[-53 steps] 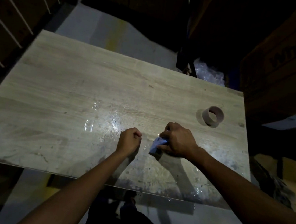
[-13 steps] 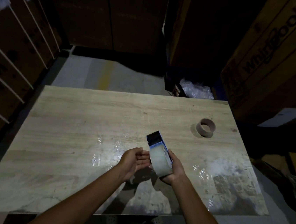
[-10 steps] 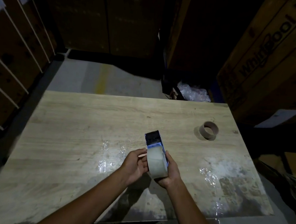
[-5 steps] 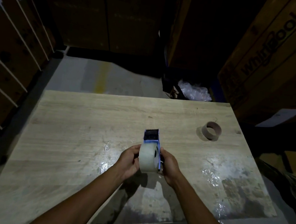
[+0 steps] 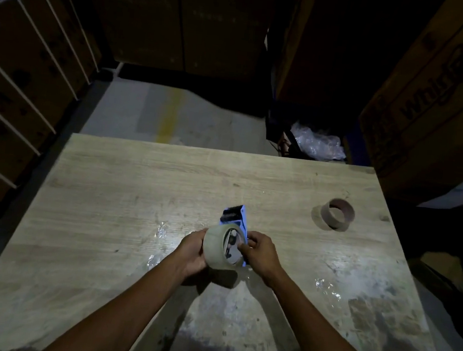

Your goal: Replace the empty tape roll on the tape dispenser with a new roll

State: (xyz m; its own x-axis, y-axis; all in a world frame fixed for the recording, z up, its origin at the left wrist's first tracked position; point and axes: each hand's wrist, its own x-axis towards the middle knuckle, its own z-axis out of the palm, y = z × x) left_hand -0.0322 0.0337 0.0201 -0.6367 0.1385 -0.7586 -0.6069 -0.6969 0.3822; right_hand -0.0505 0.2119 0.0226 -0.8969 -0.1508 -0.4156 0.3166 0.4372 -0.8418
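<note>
I hold a blue tape dispenser (image 5: 236, 215) above the middle of the wooden table (image 5: 125, 192), its black toothed end pointing away from me. A full roll of pale clear tape (image 5: 215, 248) sits on it, its open core turned to the right. My left hand (image 5: 192, 250) cups the roll from the left. My right hand (image 5: 259, 252) grips the dispenser's right side, fingertips at the roll's core. The empty brown cardboard core (image 5: 337, 213) lies on the table at the far right.
Scraps of clear tape film (image 5: 325, 286) and shiny smears cover the table's near right part. Large cardboard boxes (image 5: 439, 91) stand to the right, a bag of plastic wrap (image 5: 316, 143) behind the table, strapped cartons (image 5: 21, 67) to the left.
The dispenser with the roll has gone from resting on the table to being held up in both hands. In the last second it turned so the roll's core faces right.
</note>
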